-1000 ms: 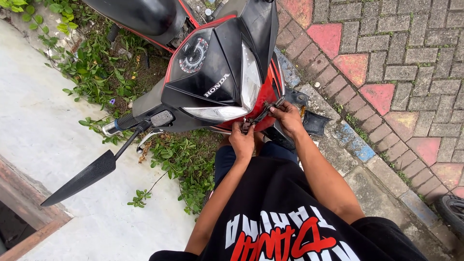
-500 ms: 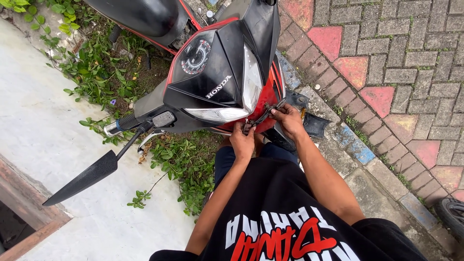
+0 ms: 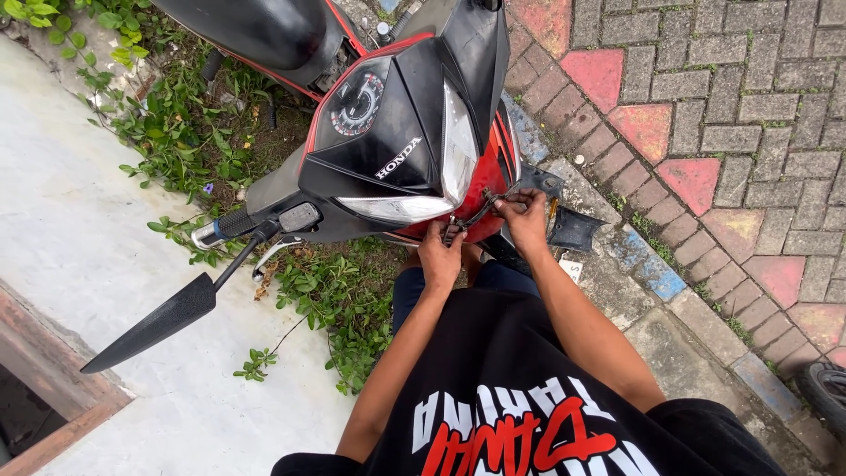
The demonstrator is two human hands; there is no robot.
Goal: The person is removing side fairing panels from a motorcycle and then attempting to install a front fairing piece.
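Currently both hands are at the motorcycle's red front panel (image 3: 480, 189), just under the headlight (image 3: 441, 172). Left hand (image 3: 439, 256) is curled, fingertips pinched on a thin dark wire (image 3: 476, 211); right hand (image 3: 526, 219) is also closed, pinching the wire's other end beside the front fender (image 3: 573, 227). Wire runs between the hands, against the panel.

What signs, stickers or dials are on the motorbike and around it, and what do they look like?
Dial: round, dark with red marks, atop the motorbike's black front.
Badge: white lettering on the black cowl.
Shirt print: big red and white letters on black cloth.
Scrap: small white tag on the ground by the right arm.
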